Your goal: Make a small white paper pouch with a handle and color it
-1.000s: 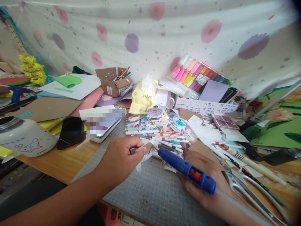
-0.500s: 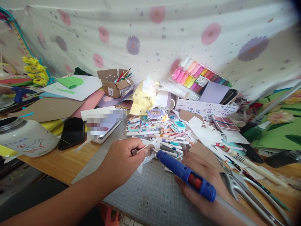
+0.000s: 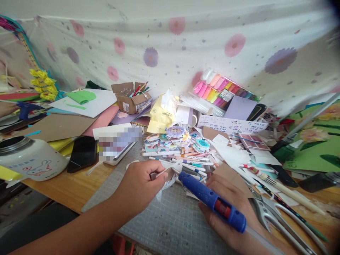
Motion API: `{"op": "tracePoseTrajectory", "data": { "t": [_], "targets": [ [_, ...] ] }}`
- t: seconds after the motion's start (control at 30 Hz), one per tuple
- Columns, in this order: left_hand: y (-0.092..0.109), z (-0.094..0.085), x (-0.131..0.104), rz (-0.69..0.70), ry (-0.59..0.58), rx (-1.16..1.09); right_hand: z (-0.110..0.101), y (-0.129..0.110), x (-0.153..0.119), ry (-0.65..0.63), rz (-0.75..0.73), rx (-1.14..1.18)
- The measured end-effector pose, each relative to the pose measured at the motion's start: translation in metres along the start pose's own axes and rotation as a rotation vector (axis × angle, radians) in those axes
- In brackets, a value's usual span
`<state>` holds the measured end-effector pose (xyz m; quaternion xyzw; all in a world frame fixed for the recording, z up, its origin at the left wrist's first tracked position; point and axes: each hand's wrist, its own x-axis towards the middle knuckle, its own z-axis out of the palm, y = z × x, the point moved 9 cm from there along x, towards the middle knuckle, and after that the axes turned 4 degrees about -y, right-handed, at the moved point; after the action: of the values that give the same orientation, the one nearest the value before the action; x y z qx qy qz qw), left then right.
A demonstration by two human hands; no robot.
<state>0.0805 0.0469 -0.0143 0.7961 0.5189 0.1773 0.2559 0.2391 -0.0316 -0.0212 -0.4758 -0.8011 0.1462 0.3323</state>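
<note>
My left hand [image 3: 145,180] pinches a small piece of paper or card [image 3: 168,175], with thin whitish material hanging around it. My right hand [image 3: 225,205] is wrapped round a blue glue gun [image 3: 209,198], which has a clear glue stick [image 3: 260,239] coming out of its back end. The gun's nozzle is at the right side of the held piece; whether it touches cannot be made out. Both hands are above a grey cutting mat [image 3: 164,223]. Just beyond them lie several markers [image 3: 191,161] and a heap of paper cutouts [image 3: 175,136].
On the left are a white jar [image 3: 34,159], a black phone [image 3: 83,154] and a tablet-like device [image 3: 119,152]. Large scissors [image 3: 276,219] lie at the right beside a fork [image 3: 281,184]. Behind are a cardboard box [image 3: 131,101] and a coloured clay pack [image 3: 223,88]. Another person's hand [image 3: 6,109] shows far left.
The camera view has shifted slightly. My hands still hold the piece and the glue gun, with the nozzle near the piece's right side.
</note>
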Motion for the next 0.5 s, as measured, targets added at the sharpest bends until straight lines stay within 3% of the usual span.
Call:
{"op": "tracePoseTrajectory", "data": {
  "t": [0.5],
  "targets": [
    [-0.0038,-0.0065,0.0,-0.04,0.023,-0.097,0.0031,0.0016,-0.0033,-0.021,-0.002,-0.04]
  ]
}}
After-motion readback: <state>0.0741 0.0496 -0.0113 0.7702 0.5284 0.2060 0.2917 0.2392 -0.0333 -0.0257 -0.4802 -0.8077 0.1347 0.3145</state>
